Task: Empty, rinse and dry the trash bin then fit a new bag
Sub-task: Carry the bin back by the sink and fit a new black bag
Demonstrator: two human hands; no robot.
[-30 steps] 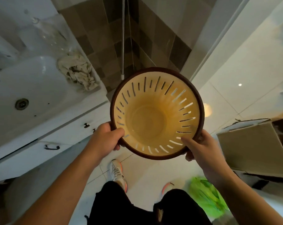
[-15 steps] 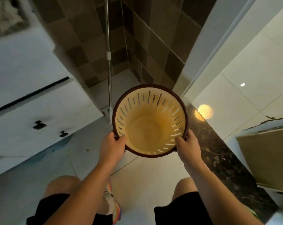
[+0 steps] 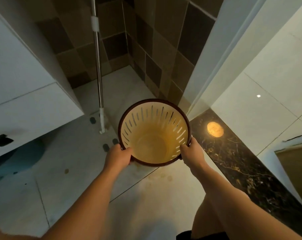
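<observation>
Gripping opposite rim edges, the left hand (image 3: 118,155) and right hand (image 3: 191,152) clasp the trash bin (image 3: 154,134). A mop pole (image 3: 98,66) is seen at eleven o'clock.

Empty slotted beige bin (image 3: 154,135), upright, brown-rimmed

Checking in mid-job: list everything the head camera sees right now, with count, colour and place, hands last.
trash bin: 1, yellow inside, dark brown rim, slotted wall, empty, held centre.
pole: 1, metal, standing behind the bin.
cabinet: 1, white, left.
cabinet handle: 1, black, far left.
threshold strip: 1, dark marble, right of the bin.
floor tiles: pale, stained below the bin.
wall tiles: brown, behind.
left hand: grips rim.
right hand: grips rim.
</observation>
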